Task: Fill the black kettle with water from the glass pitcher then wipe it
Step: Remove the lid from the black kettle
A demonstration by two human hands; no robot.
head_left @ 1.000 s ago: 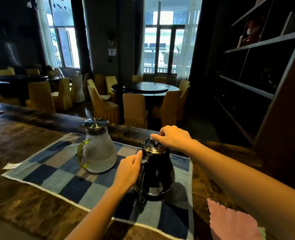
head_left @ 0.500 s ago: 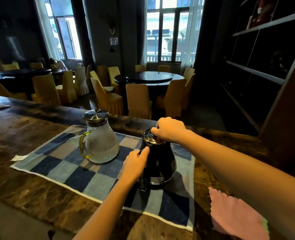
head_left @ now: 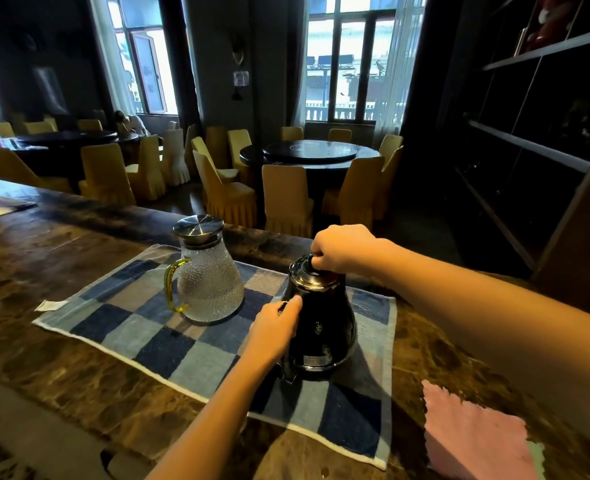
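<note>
A blue-and-grey checked cloth mat point(head_left: 169, 344) is spread flat on the brown marbled stone counter point(head_left: 61, 341), with a small white paper slip point(head_left: 50, 305) laid just off its edge at 9 o'clock. A round dark dining table point(head_left: 321, 154) ringed by yellow fabric-covered chairs point(head_left: 286, 199) is seen at 12 o'clock, with tall bright windows point(head_left: 352, 64) behind it. Dark wooden shelving point(head_left: 528, 147) is set at 2 o'clock, contents too dim to be made out.

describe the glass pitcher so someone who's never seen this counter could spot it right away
On the dark marbled counter lies a blue checked mat with two vessels standing on it. The glass pitcher is the left one, standing apart from the black kettle. It alone is clear and dimpled, with a yellow-green handle and a flat steel lid.
</note>
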